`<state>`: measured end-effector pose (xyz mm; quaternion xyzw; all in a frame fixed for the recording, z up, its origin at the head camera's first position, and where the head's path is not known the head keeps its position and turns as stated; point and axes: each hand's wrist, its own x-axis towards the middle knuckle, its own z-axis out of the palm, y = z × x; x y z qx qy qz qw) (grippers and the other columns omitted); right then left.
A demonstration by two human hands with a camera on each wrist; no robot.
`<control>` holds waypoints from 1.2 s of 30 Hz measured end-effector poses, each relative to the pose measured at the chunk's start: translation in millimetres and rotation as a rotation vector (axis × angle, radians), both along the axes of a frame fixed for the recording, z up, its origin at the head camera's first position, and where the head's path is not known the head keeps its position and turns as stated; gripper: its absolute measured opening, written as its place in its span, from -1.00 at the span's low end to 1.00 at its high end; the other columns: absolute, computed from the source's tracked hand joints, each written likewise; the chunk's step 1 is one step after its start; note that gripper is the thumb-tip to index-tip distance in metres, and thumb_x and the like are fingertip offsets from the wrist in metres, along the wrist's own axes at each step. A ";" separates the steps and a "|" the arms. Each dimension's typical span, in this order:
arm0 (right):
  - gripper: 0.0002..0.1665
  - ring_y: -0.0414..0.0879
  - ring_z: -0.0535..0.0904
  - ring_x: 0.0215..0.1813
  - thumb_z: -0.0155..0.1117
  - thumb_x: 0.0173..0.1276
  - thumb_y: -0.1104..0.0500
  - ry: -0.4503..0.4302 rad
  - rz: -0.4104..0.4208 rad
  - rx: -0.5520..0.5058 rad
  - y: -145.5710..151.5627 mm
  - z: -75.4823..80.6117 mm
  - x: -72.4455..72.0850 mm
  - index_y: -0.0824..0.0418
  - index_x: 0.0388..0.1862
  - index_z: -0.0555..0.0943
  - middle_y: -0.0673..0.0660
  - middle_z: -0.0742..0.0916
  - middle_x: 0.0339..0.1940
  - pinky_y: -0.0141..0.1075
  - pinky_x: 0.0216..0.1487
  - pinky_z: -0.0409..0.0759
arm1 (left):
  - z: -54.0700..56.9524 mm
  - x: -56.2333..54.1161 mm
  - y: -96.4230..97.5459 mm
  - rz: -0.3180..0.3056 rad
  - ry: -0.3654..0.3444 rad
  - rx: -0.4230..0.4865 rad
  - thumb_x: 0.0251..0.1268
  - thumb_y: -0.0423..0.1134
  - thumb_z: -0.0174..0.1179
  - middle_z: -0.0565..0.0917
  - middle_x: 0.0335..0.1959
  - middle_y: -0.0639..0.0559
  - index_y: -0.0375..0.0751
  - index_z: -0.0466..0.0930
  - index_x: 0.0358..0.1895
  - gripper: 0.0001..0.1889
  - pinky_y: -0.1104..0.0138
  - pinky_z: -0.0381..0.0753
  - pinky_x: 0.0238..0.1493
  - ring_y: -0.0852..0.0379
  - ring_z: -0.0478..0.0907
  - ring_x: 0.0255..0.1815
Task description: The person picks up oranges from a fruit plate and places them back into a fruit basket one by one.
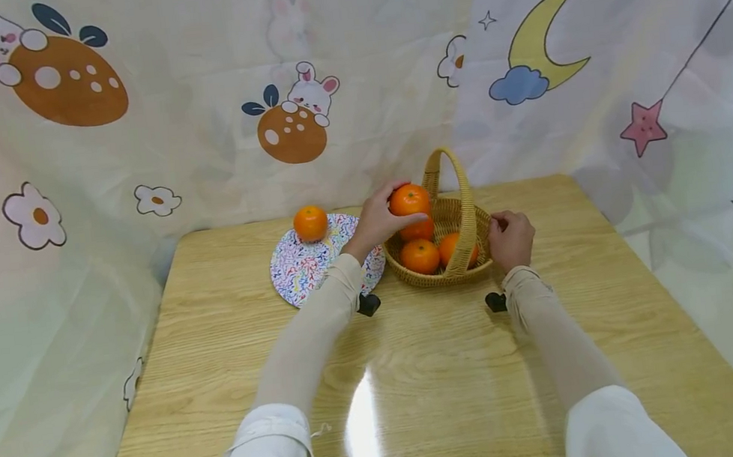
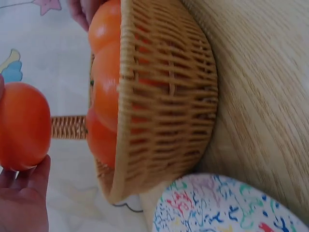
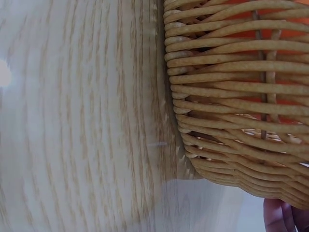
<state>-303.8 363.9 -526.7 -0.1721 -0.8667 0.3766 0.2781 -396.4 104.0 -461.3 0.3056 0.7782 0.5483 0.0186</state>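
Primarily, I assessed a drop hazard at the left hand (image 1: 379, 221), which held one round orange fruit (image 1: 409, 198) between thumb and fingers, above the left side of the basket (image 1: 407, 275). In my judgement, a loosened grip could have let the smooth skin slip. Released off-centre, it could have struck the three fruits (image 1: 420, 257) lying inside, cleared the rim (image 2: 125, 96) and rolled off the far edge of the worktop (image 1: 439, 386). The basket stood near that edge, right of its middle. The right hand (image 1: 513, 238) gripped the basket's right side with curled fingers; an uneven pull there could have tilted it.

Next, I checked obstructions. The arched handle (image 1: 466, 209) rose over the basket and restricted access from the right. The patterned plate (image 1: 286, 268) lay just beside the basket, toward the far left corner; I could not confirm contact. A single fruit (image 1: 310, 223) sat on its far part and could have rolled if nudged. The left forearm (image 1: 311, 340) crossed above the plate. A printed curtain (image 1: 192, 128) hung behind the far edge.
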 end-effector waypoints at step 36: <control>-0.72 0.10 0.48 -0.22 0.09 0.49 0.20 0.012 -0.004 0.061 5.1 0.2 -2.8 0.32 -0.08 0.70 0.24 0.59 -0.27 -0.09 -0.23 0.49 | -31.2 -11.3 109.2 -0.102 0.063 -0.243 0.07 0.04 0.43 0.47 0.24 -0.04 -0.18 0.31 0.38 -0.18 0.30 0.49 0.08 0.07 0.48 0.13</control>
